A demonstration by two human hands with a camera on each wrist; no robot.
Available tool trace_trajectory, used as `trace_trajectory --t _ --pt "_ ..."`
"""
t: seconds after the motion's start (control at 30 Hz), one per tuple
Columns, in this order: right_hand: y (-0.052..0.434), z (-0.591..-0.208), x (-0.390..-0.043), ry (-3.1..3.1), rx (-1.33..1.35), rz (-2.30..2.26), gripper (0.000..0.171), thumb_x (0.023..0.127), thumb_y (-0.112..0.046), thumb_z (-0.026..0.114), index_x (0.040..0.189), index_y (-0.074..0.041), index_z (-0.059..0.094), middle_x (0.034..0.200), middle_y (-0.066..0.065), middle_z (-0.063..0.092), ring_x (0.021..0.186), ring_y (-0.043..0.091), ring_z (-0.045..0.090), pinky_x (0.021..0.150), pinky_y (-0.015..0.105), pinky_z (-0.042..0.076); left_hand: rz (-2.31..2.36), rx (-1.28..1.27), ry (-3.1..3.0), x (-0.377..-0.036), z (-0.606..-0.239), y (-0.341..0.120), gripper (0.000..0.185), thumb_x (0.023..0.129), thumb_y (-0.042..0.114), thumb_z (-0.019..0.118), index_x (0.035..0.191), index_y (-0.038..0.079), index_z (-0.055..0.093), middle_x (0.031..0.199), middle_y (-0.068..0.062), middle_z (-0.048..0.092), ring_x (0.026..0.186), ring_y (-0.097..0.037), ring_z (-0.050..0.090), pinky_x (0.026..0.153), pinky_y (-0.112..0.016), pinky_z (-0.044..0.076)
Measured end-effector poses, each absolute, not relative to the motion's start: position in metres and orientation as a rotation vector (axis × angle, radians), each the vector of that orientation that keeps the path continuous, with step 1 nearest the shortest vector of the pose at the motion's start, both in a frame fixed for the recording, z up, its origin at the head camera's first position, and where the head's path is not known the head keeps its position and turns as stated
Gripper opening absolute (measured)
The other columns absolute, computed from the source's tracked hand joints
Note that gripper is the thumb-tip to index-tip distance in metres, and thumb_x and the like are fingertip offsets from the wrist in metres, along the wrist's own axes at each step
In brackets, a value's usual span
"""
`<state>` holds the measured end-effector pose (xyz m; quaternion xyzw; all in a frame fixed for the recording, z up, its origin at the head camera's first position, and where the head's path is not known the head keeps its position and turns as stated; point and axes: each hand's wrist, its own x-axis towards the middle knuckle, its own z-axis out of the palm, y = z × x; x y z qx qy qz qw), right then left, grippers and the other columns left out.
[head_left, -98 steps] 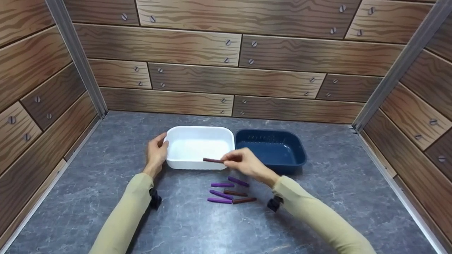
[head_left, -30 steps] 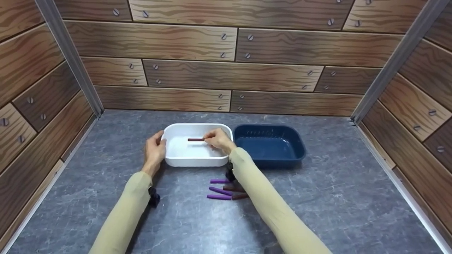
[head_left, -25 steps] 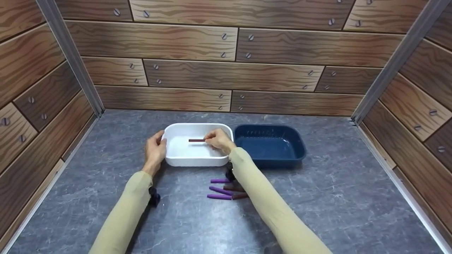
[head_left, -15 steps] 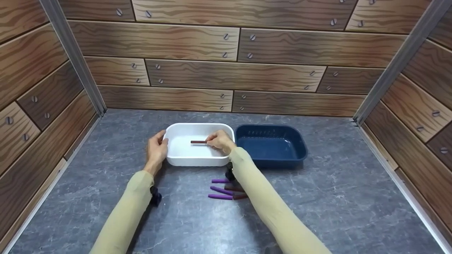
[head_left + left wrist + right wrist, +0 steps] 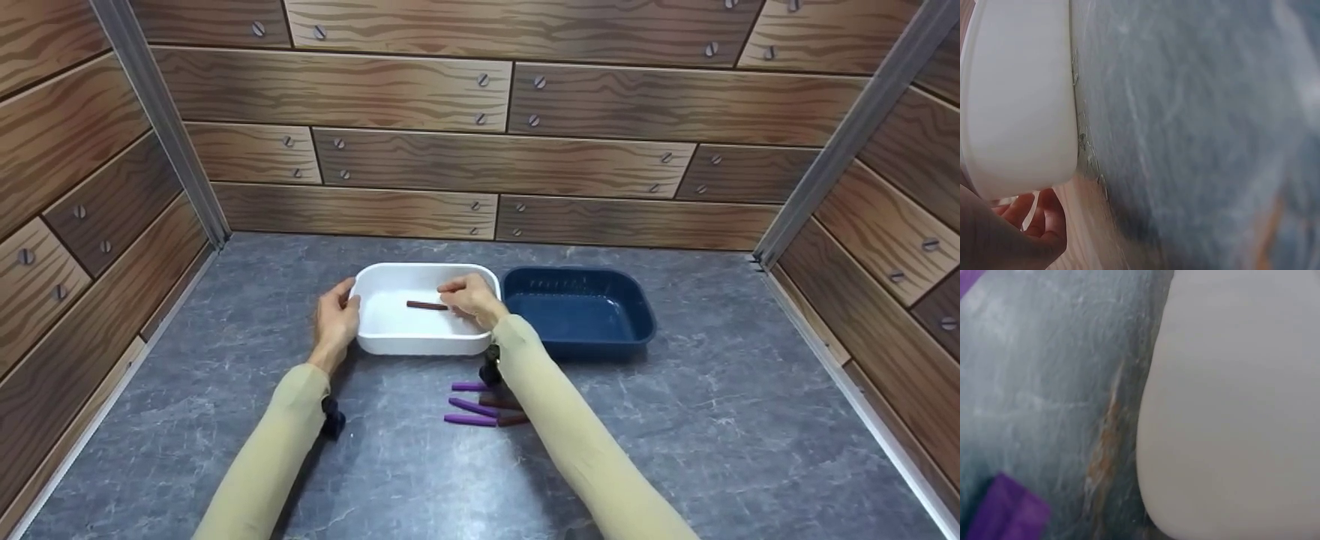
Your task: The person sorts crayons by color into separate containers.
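Observation:
A white plastic tub (image 5: 424, 345) stands on the table in the head view. My left hand (image 5: 335, 322) grips its left wall, the thumb on the near side; the left wrist view shows the fingers (image 5: 1050, 219) curled at the tub's outer wall (image 5: 1022, 101). Inside the tub lies a short brown stick (image 5: 426, 305), crayon-like. My right hand (image 5: 472, 298) is over the tub's right half, its fingertips just above the stick's right end and seemingly apart from it. The right wrist view shows only the tub's wall (image 5: 1230, 410) and parts of purple sticks (image 5: 1008, 512), no hand.
A dark blue tub (image 5: 577, 349) stands against the white one's right side. In front lie several purple sticks (image 5: 470, 421) and brown sticks (image 5: 514, 421), partly hidden by the right sleeve (image 5: 570, 427). Wood-patterned walls (image 5: 360, 210) enclose the table at back and sides.
My right hand carried the brown stick from the tub's front rim into the white tub and lowered it. Just now its fingers have loosened and the stick lies tilted below them. My left hand stays put.

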<state>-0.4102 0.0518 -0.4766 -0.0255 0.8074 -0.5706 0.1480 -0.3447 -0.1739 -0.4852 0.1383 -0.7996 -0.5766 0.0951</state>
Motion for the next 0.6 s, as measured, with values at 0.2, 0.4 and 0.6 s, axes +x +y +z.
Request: trace_trajectory --t 0.2,0.4,0.6 --pt "0.054 -0.468 -0.41 2.246 -0.198 -1.71 0.031 0.092 -0.005 0.064 0.123 0.002 0.066 0.12 0.015 0.068 0.101 0.021 0.064 0.094 0.036 0.054 -1.71 0.422 -2.376 -0.346 -0.483 -0.174 0.044 0.103 0.012 0.044 0.148 0.007 0.043 0.146 -0.017 0.049 0.132 -0.029 0.05 0.108 -0.041 0.043" --pt "0.059 -0.461 -0.403 2.127 -0.348 -1.854 0.034 0.091 0.0 0.065 0.124 0.01 0.062 0.131 0.028 0.058 0.098 0.014 0.064 0.096 0.036 0.053 -1.721 0.37 -2.361 -0.343 -0.484 -0.174 0.045 0.104 0.011 0.042 0.149 0.005 0.041 0.146 -0.019 0.048 0.132 -0.031 0.049 0.107 -0.042 0.044" --pt "0.076 -0.458 -0.388 2.073 -0.418 -1.903 0.038 0.091 -0.002 0.066 0.126 0.011 0.06 0.134 0.031 0.055 0.112 0.031 0.062 0.096 0.038 0.053 -1.73 0.353 -2.352 -0.343 -0.485 -0.173 0.044 0.104 0.009 0.042 0.148 0.004 0.042 0.146 -0.019 0.048 0.131 -0.031 0.05 0.106 -0.043 0.045"
